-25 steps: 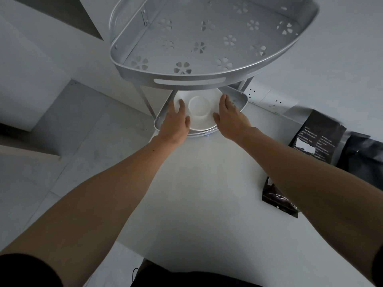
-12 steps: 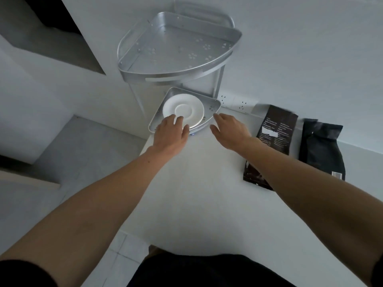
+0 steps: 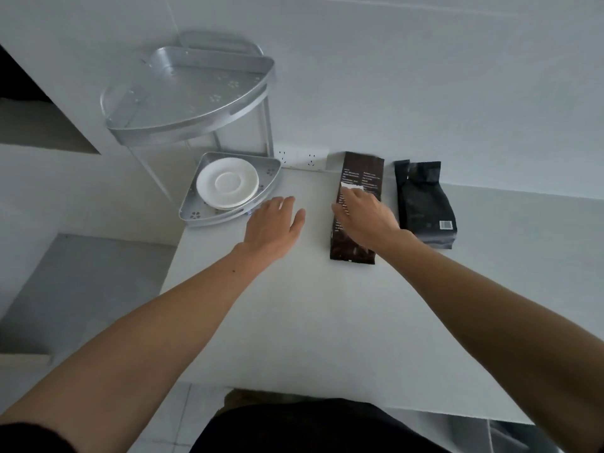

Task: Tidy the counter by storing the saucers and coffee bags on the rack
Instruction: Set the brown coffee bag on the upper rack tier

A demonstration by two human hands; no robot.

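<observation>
White saucers [image 3: 227, 184] lie stacked on the lower shelf [image 3: 209, 218] of a silver two-tier corner rack; its upper shelf [image 3: 183, 124] holds nothing. A brown coffee bag [image 3: 359, 178] lies flat on the white counter, right of the rack. My right hand [image 3: 366, 217] rests on the bag's middle, fingers spread over it, not clearly gripping. A black coffee bag [image 3: 423, 201] lies just right of the brown one. My left hand [image 3: 274, 225] hovers open over the counter between the rack and the brown bag.
A white power strip [image 3: 302, 157] runs along the wall behind the rack and the brown bag. The counter's left edge [image 3: 173, 256] drops to a grey floor. A white wall backs the counter.
Both hands have left the saucers on the lower shelf and moved right. My right hand now lies on the brown bag. The view has pulled back from the rack.
</observation>
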